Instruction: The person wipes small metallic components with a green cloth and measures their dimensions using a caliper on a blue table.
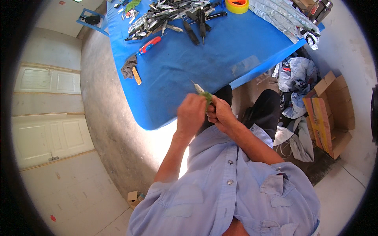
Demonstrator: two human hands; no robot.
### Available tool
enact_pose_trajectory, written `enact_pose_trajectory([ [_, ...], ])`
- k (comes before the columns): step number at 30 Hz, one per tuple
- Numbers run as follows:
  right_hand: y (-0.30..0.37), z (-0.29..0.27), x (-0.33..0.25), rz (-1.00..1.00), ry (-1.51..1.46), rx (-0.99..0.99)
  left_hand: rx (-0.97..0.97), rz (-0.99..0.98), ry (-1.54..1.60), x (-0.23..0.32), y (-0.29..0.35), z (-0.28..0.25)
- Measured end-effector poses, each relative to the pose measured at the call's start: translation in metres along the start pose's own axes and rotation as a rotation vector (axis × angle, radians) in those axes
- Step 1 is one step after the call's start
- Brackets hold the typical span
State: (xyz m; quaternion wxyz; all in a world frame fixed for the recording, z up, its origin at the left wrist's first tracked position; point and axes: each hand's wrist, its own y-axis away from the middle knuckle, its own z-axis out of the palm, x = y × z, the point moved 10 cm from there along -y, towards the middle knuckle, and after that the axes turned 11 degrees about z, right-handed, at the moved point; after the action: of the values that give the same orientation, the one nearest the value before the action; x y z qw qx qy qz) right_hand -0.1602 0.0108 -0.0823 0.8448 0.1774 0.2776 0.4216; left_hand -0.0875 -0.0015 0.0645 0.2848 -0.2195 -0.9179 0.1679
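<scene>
Right hand point(221, 113) clutches green wad point(206, 95) against pale tool point(199, 88), seemingly mid-job; left hand point(191, 113) blurred, hold unclear; 12 o'clock heap point(157, 19) perhaps waiting.

There are two hands point(191, 113) point(220, 113), one held whitish piece point(199, 89), one red-and-blue tool point(149, 45) and one dark rag point(128, 67).

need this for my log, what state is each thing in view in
Left hand: curled, blurred
Right hand: curled
Pale pointed tool: held
Green material: held
Red tool: lying loose
Gray cloth: crumpled
Yellow tape roll: lying flat
Large cardboard box: open
Lower white door: shut
</scene>
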Motion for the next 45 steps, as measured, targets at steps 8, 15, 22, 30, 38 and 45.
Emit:
enact_pose_trajectory([
  [8, 0.005, 0.002, -0.001, 0.004, 0.011, 0.048, 0.043, 0.020, -0.129, -0.029, -0.022, 0.007],
  [15, 0.003, -0.001, 0.002, 0.036, -0.026, 0.096, 0.099, -0.093, -0.028, -0.050, -0.034, 0.007],
  [22, 0.009, -0.007, -0.010, -0.025, 0.295, 0.200, 0.128, -0.158, 0.079, -0.050, -0.026, -0.005],
  [30, 0.013, 0.000, -0.009, -0.036, 0.234, 0.181, 0.060, -0.014, 0.005, -0.006, -0.001, 0.005],
  [38, 0.015, -0.006, -0.011, 0.023, 0.250, 0.185, 0.174, -0.173, -0.076, -0.076, -0.016, -0.022],
  [45, 0.021, -0.012, -0.017, -0.029, 0.344, 0.112, 0.226, -0.365, -0.001, -0.110, 0.008, -0.049],
])
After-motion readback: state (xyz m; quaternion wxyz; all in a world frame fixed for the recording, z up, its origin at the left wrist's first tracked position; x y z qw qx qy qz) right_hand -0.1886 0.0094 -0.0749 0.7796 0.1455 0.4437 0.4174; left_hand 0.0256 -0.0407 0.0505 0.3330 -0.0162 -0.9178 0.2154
